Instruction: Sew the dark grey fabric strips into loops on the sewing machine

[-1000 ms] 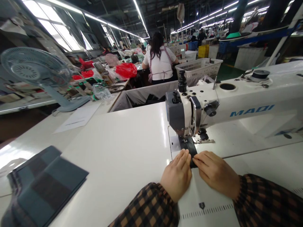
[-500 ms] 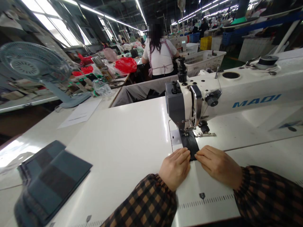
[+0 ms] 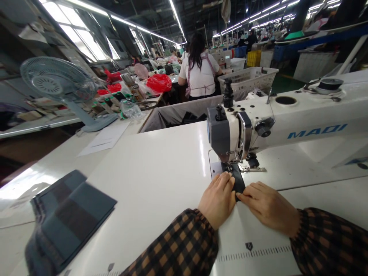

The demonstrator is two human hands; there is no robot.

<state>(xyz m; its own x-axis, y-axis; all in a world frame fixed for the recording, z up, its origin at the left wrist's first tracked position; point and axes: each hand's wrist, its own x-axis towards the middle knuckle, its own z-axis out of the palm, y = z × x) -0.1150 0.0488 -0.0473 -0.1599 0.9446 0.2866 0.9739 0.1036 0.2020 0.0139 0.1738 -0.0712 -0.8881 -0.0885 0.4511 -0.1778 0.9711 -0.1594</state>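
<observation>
A black fabric strip [image 3: 239,183] lies under the presser foot [image 3: 229,168] of a white sewing machine [image 3: 273,122]. On the strip's left side rests my left hand [image 3: 220,197], its fingers together and reaching close to the foot, with the thumb at the strip's near end. My right hand [image 3: 268,207] pinches the near right corner between thumb and fingertips. Part of the strip is hidden beneath my left fingers. A stack of folded dark checked fabric [image 3: 71,218] sits to the left on the white tabletop [image 3: 152,172].
A grey fan [image 3: 57,84] and a paper sheet [image 3: 105,140] are at the left back. Behind the table hangs a grey cloth bin [image 3: 161,117] with dark pieces inside. Farther off, a person in white [image 3: 199,73] sits beside a white plastic basket [image 3: 250,78].
My left hand has shifted forward along the strip, its fingers now nearer the presser foot. My right hand stays at the near corner. The whole view has moved slightly.
</observation>
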